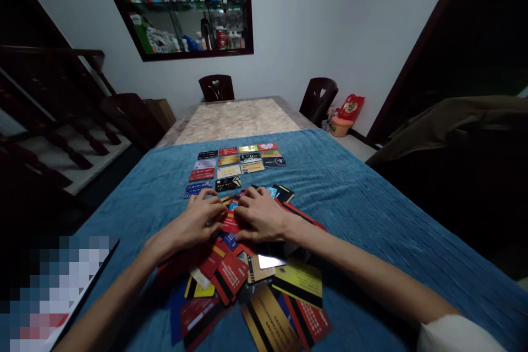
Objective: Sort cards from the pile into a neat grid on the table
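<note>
A loose pile of plastic cards lies on the blue cloth, many with their striped backs up, among them a gold card (270, 322) and a yellow card (303, 280). Over the pile's far part, my left hand (204, 215) and my right hand (264, 214) face each other with bent fingers. Between them is a red card (231, 223), its left and right edges at my fingers and thumbs. Beyond my hands, several cards lie face up in rough rows, including a black card (228, 183) and a blue card (198, 188).
A blue cloth (338, 187) covers the near part of the table, with a patterned tabletop (243, 115) beyond. A white, partly pixelated object (93, 258) lies at the left edge. Dark chairs (319, 99) stand around, and a glass-shelved wall cabinet (190, 5) hangs behind.
</note>
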`<state>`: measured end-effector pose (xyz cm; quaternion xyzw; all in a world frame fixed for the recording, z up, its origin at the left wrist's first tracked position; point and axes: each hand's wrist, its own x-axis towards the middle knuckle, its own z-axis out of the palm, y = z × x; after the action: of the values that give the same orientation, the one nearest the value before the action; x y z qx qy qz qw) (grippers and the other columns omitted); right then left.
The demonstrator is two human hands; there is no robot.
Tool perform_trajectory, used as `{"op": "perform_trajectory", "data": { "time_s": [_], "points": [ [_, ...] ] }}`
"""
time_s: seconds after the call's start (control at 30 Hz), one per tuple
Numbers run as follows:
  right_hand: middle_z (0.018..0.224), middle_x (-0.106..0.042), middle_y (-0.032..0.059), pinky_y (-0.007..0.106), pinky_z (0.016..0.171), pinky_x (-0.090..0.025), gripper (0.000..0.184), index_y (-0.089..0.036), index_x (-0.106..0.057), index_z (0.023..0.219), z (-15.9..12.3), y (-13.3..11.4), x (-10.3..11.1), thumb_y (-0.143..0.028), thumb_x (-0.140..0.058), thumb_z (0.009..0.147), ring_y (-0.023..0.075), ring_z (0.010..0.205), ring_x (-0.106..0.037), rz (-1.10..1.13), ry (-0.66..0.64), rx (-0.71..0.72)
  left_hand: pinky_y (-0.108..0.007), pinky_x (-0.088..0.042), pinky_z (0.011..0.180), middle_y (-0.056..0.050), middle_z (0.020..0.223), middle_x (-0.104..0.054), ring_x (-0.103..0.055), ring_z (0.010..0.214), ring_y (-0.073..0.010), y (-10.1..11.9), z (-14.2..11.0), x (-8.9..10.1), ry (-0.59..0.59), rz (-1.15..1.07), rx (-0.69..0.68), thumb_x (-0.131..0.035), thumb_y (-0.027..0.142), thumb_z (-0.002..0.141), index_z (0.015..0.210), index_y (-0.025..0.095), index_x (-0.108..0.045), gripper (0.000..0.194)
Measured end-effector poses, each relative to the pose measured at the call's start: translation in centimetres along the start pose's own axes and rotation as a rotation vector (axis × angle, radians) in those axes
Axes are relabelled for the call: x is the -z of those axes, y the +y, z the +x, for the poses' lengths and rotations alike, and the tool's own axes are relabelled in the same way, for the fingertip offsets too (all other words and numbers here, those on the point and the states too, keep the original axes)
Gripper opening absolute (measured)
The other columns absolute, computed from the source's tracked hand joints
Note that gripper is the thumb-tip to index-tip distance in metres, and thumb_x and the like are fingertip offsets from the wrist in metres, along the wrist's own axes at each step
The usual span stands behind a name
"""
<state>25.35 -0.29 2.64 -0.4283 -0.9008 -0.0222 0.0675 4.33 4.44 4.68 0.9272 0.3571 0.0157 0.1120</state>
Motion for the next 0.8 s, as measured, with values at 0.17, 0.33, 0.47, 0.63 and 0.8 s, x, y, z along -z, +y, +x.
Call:
{"op": "perform_trajectory", "data": {
  "time_s": [0.17, 0.33, 0.47, 0.63, 0.8],
  "points": [
    [0.117, -0.063, 0.0159, 0.046, 0.085, -0.040, 0.060, -0.014, -0.066, 0.114, -0.21, -0.42, -0.20, -0.065, -0.057, 0.086, 0.0324, 0.109, -0.047, -0.011, -0.031, 0.013, -0.052, -0.034, 0.105, -0.008, 0.118, -0.065, -0.040, 0.126, -0.0327, 0.32, -0.07, -0.17, -0.059, -0.015, -0.005, -0.067, 0.019, 0.077, 0.100, 0.021, -0.068, 0.023],
    [0.118, -0.062, 0.0165, 0.047, 0.084, -0.041, 0.061, -0.014, -0.066, 0.112, -0.42, -0.34, -0.54, -0.067, -0.055, 0.086, 0.0331, 0.110, -0.047, -0.009, -0.032, 0.025, -0.052, -0.033, 0.106, -0.008, 0.118, -0.064, -0.041, 0.125, -0.0317, 0.62, -0.13, -0.24, -0.097, -0.027, -0.014, -0.067, 0.016, 0.077, 0.100, 0.020, -0.068, 0.023],
    [0.120, -0.061, 0.0177, 0.048, 0.085, -0.041, 0.070, -0.013, -0.065, 0.117, -0.55, -0.22, -0.61, -0.073, -0.053, 0.083, 0.0336, 0.110, -0.047, 0.001, -0.031, 0.031, -0.050, -0.036, 0.104, -0.009, 0.117, -0.063, -0.043, 0.122, -0.0308, 0.44, -0.13, -0.38, -0.090, -0.015, -0.040, -0.066, 0.016, 0.079, 0.097, 0.018, -0.067, 0.018],
    [0.125, -0.059, 0.0180, 0.049, 0.087, -0.041, 0.066, -0.014, -0.064, 0.123, -0.59, -0.11, -0.50, -0.067, -0.057, 0.084, 0.0336, 0.111, -0.046, 0.023, -0.047, 0.049, -0.049, -0.038, 0.102, -0.008, 0.115, -0.065, -0.045, 0.120, -0.0302, -0.10, -0.14, -0.73, -0.052, 0.003, -0.091, -0.067, 0.020, 0.080, 0.101, 0.021, -0.068, 0.021],
    [0.125, -0.059, 0.0176, 0.047, 0.089, -0.041, 0.060, -0.013, -0.065, 0.119, -0.57, 0.26, -0.58, -0.063, -0.058, 0.086, 0.0326, 0.112, -0.046, 0.056, -0.047, 0.101, -0.049, -0.039, 0.099, -0.009, 0.115, -0.064, -0.047, 0.116, -0.0293, -0.10, -0.28, -0.66, -0.061, 0.042, -0.134, -0.064, 0.022, 0.083, 0.100, 0.020, -0.068, 0.017]
  ]
}}
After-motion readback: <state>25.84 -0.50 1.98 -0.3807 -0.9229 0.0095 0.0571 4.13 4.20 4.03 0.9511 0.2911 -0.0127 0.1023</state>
